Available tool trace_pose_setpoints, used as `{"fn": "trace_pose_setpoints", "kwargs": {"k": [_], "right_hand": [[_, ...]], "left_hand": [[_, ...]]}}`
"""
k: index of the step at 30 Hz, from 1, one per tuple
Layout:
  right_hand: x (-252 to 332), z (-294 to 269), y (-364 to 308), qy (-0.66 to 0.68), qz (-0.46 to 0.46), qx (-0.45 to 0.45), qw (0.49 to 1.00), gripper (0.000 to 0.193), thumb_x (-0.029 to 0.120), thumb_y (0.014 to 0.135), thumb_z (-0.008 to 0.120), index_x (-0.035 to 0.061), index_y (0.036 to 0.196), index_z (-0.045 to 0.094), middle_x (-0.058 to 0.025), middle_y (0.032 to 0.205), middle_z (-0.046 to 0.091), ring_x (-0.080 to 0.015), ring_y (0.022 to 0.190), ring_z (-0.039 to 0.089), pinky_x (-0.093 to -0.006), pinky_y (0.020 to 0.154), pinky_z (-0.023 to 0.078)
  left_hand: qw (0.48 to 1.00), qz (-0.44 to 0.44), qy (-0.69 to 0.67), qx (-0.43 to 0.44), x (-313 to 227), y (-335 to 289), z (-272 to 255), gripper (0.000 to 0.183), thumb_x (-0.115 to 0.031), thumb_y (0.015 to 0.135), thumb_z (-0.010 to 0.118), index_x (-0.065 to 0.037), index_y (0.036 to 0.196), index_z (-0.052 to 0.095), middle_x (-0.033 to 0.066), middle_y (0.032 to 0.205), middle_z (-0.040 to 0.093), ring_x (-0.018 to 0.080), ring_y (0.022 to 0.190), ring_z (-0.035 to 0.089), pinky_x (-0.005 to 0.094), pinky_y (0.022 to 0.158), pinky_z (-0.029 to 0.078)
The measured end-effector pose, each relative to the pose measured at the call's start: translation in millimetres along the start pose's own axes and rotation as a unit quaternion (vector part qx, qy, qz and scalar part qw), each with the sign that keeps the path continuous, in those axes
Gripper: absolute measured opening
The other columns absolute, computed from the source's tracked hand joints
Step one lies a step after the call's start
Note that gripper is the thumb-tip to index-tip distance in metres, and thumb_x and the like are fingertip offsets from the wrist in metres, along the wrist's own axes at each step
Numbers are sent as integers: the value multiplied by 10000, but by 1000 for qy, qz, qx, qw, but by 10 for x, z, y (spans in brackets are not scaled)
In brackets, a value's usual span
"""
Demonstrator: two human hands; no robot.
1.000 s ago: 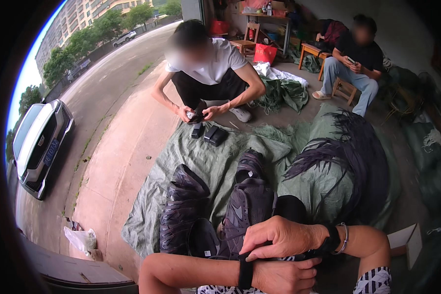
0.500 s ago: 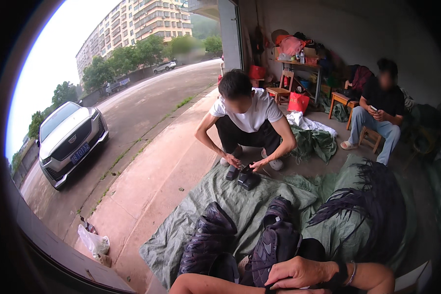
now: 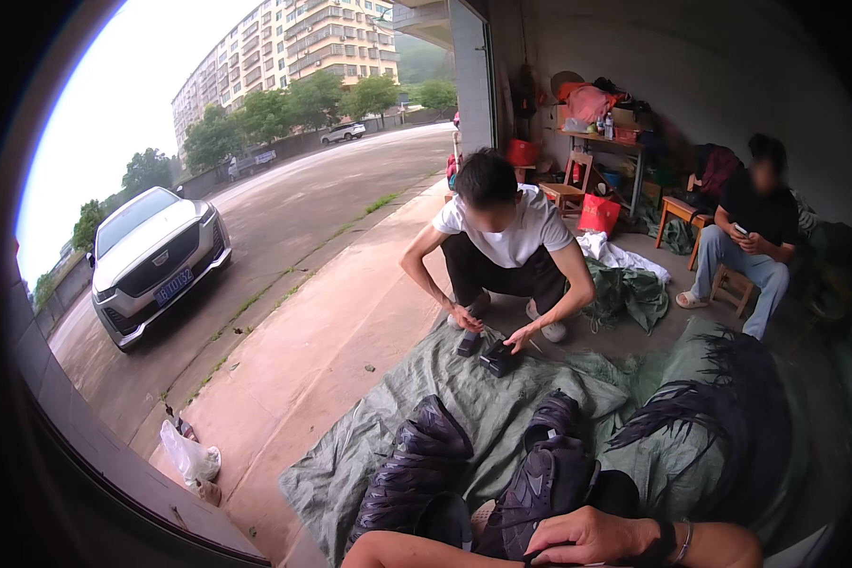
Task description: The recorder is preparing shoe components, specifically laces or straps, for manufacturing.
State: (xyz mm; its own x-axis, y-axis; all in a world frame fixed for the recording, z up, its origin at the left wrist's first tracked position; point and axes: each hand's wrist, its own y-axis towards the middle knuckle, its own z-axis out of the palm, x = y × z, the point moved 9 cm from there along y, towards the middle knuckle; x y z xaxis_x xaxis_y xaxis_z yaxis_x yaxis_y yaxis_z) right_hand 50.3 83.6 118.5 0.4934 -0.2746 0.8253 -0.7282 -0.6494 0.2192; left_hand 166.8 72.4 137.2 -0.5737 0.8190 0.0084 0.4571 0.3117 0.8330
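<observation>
My right hand, with a dark band and a bracelet at its wrist, reaches leftward across the lower edge. Its fingers are curled; anything inside them is hidden. My left forearm comes in low, and its hand is out of sight below my right hand. Just beyond my hands lies a dark laced shoe upper with a pale side mark. Another dark upper sits behind it. To the left, a row of nested dark shoe uppers rests on a green woven sheet.
Across the sheet a person in white squats, hands on small black objects. A bundle of dark strips lies over a green sack at right. Another person sits holding a phone. A white plastic bag stands at left.
The whole view has shifted, so the scene sits slightly further right and lower. My right hand stays near the shoe upper. The squatting person's hands have moved slightly over the black objects.
</observation>
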Motion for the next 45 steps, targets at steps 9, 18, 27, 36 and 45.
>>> {"fn": "trace_pose_setpoints", "kwargs": {"k": [9, 18, 27, 36, 45], "right_hand": [[138, 5, 8, 16, -38, 44, 998, 150, 69, 820, 623, -25, 935, 646, -126, 836, 607, -250, 761, 623, -313, 669, 494], [-63, 70, -49, 85, 47, 75, 992, 141, 85, 857, 602, -30, 910, 664, -90, 828, 617, -172, 760, 607, -275, 684, 475], [-132, 69, -39, 193, 46, 18, 980, 53, 14, 797, 678, 8, 849, 668, -51, 838, 593, -137, 799, 573, -265, 724, 457], [-695, 133, -167, 345, 270, -6, 899, 164, 102, 911, 585, 8, 1028, 650, -35, 967, 631, -100, 968, 572, -249, 889, 444], [-877, 301, -129, 615, 229, -75, 751, 459, 414, 964, 447, 23, 1194, 518, -118, 1074, 614, -236, 917, 640, -363, 798, 523]], "left_hand": [[999, -33, -25, -2, -9, -54, -8, 198, -235, 848, 543, -65, 753, 574, 36, 712, 524, 209, 660, 535, 349, 619, 434], [998, -39, -49, -10, -7, 40, -17, 190, -217, 859, 524, -54, 780, 582, 44, 697, 501, 210, 629, 519, 345, 565, 414], [979, -128, -155, -32, 189, 16, -38, 205, -210, 882, 526, -56, 756, 580, 66, 669, 515, 251, 616, 530, 371, 545, 421], [908, -297, -269, -121, 609, 37, -623, 165, -170, 874, 625, -11, 862, 668, 118, 832, 654, 249, 758, 619, 342, 667, 489], [555, -476, -342, -590, 1610, -1557, -1370, 202, -257, 910, 524, -74, 968, 588, -2, 804, 606, 111, 715, 595, 307, 747, 517]]}}
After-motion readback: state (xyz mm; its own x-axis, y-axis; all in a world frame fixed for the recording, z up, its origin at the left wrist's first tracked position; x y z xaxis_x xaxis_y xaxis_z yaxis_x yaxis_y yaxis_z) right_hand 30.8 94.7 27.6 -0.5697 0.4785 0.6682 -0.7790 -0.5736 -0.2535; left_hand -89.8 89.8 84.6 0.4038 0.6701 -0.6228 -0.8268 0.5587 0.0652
